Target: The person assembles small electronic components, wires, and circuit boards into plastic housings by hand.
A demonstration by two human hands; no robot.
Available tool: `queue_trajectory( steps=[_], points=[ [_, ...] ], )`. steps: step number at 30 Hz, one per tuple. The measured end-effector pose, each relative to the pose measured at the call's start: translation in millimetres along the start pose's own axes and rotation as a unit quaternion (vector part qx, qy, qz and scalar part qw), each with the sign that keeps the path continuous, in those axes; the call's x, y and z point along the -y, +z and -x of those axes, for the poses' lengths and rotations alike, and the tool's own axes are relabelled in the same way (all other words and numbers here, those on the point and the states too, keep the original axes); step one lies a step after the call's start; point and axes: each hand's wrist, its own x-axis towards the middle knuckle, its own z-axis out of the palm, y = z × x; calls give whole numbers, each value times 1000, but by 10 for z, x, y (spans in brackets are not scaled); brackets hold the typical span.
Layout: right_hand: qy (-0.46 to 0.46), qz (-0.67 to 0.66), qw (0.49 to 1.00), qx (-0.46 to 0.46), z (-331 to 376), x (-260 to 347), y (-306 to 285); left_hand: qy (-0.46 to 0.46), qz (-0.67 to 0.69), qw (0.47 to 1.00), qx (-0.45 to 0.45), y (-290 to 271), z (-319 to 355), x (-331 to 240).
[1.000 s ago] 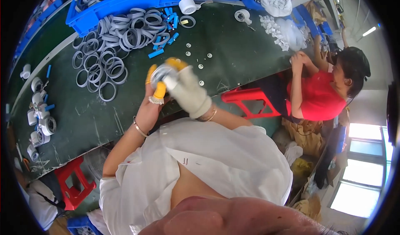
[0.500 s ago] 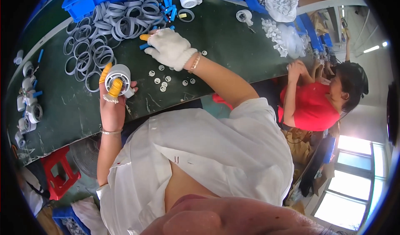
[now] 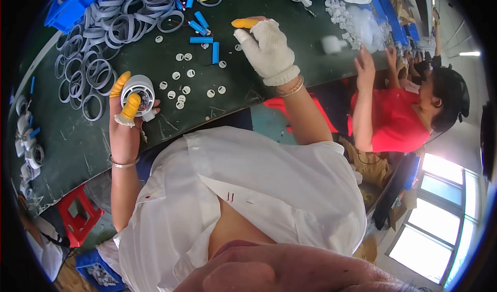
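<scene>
My left hand (image 3: 124, 128), with yellow covers on thumb and forefinger, is closed around a round white plastic housing (image 3: 148, 85). The housing's open ring side faces up, my thumb lies inside the rim, and a short stub and thin wire hang at its lower edge. Over the table to the right is my right hand (image 3: 270, 51), in a white glove with a yellow-covered forefinger. Its thumb and forefinger are apart, with nothing visible between them. Several blue cylindrical batteries (image 3: 201, 40) lie left of it, one standing off nearest the glove (image 3: 215, 54). Small white discs (image 3: 190, 73) are scattered between my hands.
Grey rings (image 3: 98, 69) are heaped at the far left beside a blue bin (image 3: 77, 7). White housings (image 3: 35, 156) with batteries line the left edge. At the right, a co-worker in red (image 3: 388, 121) reaches near a blurred white part (image 3: 333, 44) and small white pieces (image 3: 339, 15).
My right hand has moved right, away from the batteries, which now lie loose on the table. My left hand still holds the housing. A blurred white part has appeared near the co-worker's hand.
</scene>
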Motion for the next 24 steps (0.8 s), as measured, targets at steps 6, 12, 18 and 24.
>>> queue_trajectory(
  steps=[6, 12, 18, 24],
  points=[
    [36, -46, 996, 69, -97, 310, 85, -5, 36, 999, 14, -135, 64, 21],
    [-121, 84, 975, 165, -669, 634, 601, -13, -5, 999, -36, -131, 95, 74],
    [-195, 136, 943, 234, -560, 724, 406, 5, -89, 995, -34, -241, 183, 52],
    [-123, -85, 979, 136, -169, 772, 67, 165, -391, 903, 70, -49, 129, -182]
  ],
)
